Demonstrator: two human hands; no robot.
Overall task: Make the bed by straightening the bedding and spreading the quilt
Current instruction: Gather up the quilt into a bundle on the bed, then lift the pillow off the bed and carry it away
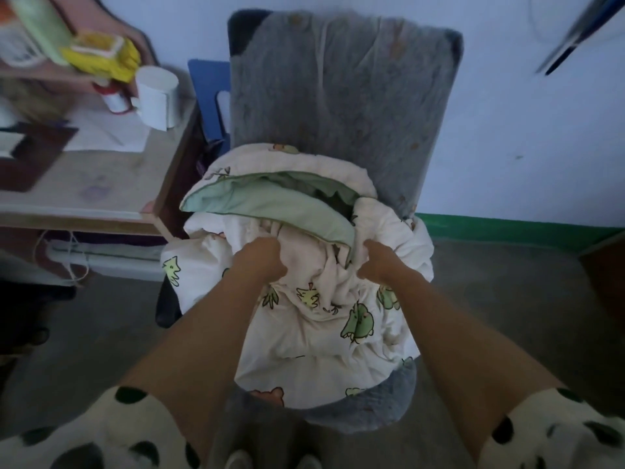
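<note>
The left hand (262,262) and the right hand (375,262) grip folds of the quilt (304,333) bundled on the chair (338,89), so a loose end may drag on the floor (507,299) when lifted.

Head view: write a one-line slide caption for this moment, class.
Left hand and right hand grip the bunched quilt piled on a grey chair beside a desk.

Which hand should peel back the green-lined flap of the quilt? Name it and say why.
The right hand, probably: it grips the quilt at the end corner of the green flap. The left hand holds bunched cream cloth below the flap's middle.
</note>
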